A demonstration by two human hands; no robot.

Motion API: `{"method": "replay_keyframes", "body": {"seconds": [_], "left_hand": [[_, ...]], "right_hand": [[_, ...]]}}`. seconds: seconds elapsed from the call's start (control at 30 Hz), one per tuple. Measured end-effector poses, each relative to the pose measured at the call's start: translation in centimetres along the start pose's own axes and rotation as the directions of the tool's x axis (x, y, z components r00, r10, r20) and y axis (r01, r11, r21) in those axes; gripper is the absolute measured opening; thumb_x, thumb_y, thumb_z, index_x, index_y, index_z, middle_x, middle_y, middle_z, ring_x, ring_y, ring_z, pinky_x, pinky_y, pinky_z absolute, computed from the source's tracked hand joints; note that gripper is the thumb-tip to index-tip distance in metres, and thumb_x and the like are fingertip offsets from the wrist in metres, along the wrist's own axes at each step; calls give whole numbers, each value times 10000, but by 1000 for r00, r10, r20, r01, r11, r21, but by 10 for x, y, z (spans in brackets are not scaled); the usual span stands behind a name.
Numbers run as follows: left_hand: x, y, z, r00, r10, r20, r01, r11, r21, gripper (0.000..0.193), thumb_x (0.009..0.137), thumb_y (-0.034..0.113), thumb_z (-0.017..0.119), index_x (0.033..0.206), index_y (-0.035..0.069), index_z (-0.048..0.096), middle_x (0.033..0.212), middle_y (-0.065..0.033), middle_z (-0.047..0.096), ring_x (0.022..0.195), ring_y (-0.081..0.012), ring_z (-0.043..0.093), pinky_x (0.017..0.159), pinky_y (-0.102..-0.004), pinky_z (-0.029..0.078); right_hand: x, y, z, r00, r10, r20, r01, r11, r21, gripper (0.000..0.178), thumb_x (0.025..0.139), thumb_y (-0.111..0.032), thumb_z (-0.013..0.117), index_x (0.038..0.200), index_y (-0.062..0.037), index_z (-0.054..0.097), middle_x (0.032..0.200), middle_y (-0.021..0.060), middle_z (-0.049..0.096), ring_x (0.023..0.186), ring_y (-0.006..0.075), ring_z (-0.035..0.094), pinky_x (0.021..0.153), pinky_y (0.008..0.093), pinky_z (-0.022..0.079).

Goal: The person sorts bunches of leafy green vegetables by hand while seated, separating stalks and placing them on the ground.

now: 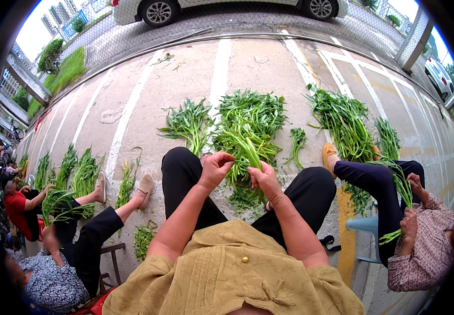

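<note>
My right hand [267, 182] is closed round a small bunch of leafy greens [248, 153], which look like water spinach, with pale green stems slanting up between my knees. Close to its left side, my left hand [217, 168] has thumb and fingers pinched together; whatever is between the fingertips is too small to make out. Beyond my hands a large pile of the same greens [250, 113] lies on the pavement, leaves pointing away from me. Left of it is a smaller heap of greens [189, 122], and on its right a thin sprig [297, 144].
A person on the right [421, 236] holds long stalks beside another green pile [345, 118] and a blue stool [363, 224]. On the left, people [54, 275] sit near several bundles [86, 170]. Picked leaves [143, 240] lie by my left side. A mesh fence and a white car [227, 4] stand beyond.
</note>
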State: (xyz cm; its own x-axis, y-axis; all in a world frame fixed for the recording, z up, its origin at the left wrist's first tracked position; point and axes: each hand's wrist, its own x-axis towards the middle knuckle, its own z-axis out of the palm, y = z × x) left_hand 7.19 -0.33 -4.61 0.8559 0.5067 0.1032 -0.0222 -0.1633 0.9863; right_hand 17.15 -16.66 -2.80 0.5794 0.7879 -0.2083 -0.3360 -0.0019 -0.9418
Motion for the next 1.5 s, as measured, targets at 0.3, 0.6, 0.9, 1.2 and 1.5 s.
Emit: {"method": "replay_keyframes", "body": {"seconds": [0.3,0.6,0.9,1.2,1.5], "left_hand": [[-2,19,8,958,283,36,-273,872,407,85,746,1,609,829,16,625,740,-93,563,657,-214,560,604,-295,445],[-3,16,9,937,344,66,-325,782,531,73,770,48,573,838,24,575,775,-124,569,754,-308,554,671,-355,434],[6,-22,5,947,-267,-177,212,936,-281,83,836,89,501,852,22,548,748,-59,584,614,-139,568,586,-264,476],[-7,-7,4,997,63,-43,-62,998,16,108,748,-39,511,815,2,585,774,-18,555,718,-94,540,652,-219,449],[-10,28,12,896,436,89,-411,734,540,189,771,63,604,958,37,611,795,-110,545,735,-283,552,644,-351,439]], "right_hand": [[-6,-8,5,999,8,33,-4,990,-140,152,824,-179,585,894,-50,545,632,-34,478,502,47,442,419,207,397],[-7,-8,5,1000,6,8,-6,998,-58,179,833,-202,589,922,-50,558,624,-38,483,483,45,441,406,201,382],[-7,0,10,997,-72,-14,70,992,-102,178,834,-193,591,921,-40,565,590,-39,484,439,44,427,390,203,372],[-5,-10,-3,998,59,25,-63,987,148,131,842,-149,561,765,-66,496,519,-19,441,406,70,403,407,237,400],[-4,-4,0,991,104,86,-110,992,68,138,832,-165,588,772,-61,519,517,-8,469,393,77,413,386,234,385]]}}
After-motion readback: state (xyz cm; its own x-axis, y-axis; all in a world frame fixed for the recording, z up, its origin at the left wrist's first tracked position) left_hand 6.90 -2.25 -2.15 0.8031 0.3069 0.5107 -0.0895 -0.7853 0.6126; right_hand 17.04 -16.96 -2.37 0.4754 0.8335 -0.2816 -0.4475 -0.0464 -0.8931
